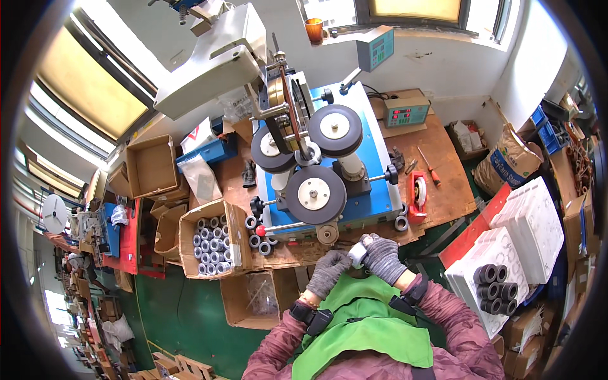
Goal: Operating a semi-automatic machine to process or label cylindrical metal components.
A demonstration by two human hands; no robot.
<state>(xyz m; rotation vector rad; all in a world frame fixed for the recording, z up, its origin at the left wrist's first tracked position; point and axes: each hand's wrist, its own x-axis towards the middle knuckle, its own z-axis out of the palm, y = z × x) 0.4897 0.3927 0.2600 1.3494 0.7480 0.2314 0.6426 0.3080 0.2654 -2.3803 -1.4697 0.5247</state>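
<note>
Just in front of the bench's near edge, my two grey-gloved hands meet in front of the green apron (364, 316). A white ring-shaped piece (358, 255), perhaps a tape roll or wrapped ring, lies between them. The fingers of my right hand (384, 258) are closed around its right side. My left hand (329, 273) has curled fingers against its left edge; its fingertips are partly hidden. Beyond them stands a ring winding machine (373, 152) with three black rollers (315, 195) on a blue base. A grey ring (308, 154) sits among the rollers.
A cardboard box (237, 237) of grey rings stands left, with loose rings (265, 247) beside it. An open carton (250, 297) is below the bench edge. On the right lie a red tape dispenser (418, 196), a screwdriver (429, 167) and black rings (494, 289) on white foam trays (532, 221).
</note>
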